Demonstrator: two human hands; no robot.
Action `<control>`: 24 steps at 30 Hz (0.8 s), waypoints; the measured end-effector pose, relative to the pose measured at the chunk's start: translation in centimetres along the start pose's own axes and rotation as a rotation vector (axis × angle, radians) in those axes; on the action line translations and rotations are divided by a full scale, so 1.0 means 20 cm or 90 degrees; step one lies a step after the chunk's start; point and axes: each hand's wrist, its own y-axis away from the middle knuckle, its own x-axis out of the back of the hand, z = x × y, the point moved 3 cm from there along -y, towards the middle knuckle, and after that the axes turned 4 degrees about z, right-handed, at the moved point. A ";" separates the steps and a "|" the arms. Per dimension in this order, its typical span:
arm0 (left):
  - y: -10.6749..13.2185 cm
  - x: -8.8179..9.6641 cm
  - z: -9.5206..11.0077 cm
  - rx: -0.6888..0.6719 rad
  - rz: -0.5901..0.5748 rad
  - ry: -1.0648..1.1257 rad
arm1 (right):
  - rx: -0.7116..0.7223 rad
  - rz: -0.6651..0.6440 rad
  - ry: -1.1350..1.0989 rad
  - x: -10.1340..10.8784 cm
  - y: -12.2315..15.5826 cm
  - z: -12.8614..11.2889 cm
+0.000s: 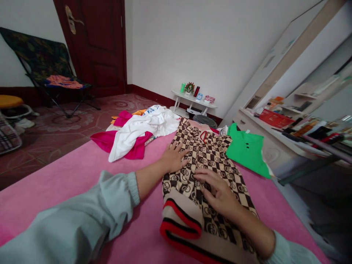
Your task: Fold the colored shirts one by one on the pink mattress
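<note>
A brown-and-beige checked garment [211,157] is spread lengthwise on a pink bed cover [132,205]. Its near end has beige ribbing with red and black stripes [181,216], partly doubled over, and a small red V-shaped trim shows near its far end. My left hand [174,157] lies flat on the garment's left edge, fingers spread. On its middle rests my right hand [217,192], fingers extended and slightly bent, gripping nothing that I can see. Whether the garment is a top or trousers is unclear.
White and magenta clothes [148,128] lie heaped at the far left. A green folded garment [247,146] sits to the right. Beyond are a low white shelf [192,98], a folding chair [52,66] and a cluttered dresser with a red basket [276,119].
</note>
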 end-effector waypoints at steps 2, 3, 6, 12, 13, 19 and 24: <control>0.00 0.00 0.00 0.001 0.012 0.002 | 0.022 0.004 -0.013 -0.02 0.07 -0.07; 0.01 0.00 0.00 0.002 0.018 0.004 | 0.036 0.007 -0.024 -0.03 0.10 -0.09; 0.02 0.01 0.01 0.012 0.042 0.023 | 0.086 0.037 -0.058 -0.06 0.13 -0.11; 0.23 0.12 0.03 -0.019 0.116 0.177 | 0.108 0.120 -0.079 -0.05 0.14 -0.10; 0.30 0.15 0.03 -0.023 0.136 0.214 | 0.095 0.137 -0.083 -0.05 0.14 -0.08; 0.69 0.29 0.10 0.003 0.094 0.358 | 0.011 0.180 -0.073 0.00 0.15 -0.03; 0.79 0.32 0.21 0.010 0.070 0.346 | 0.118 0.111 -0.018 0.02 0.17 -0.13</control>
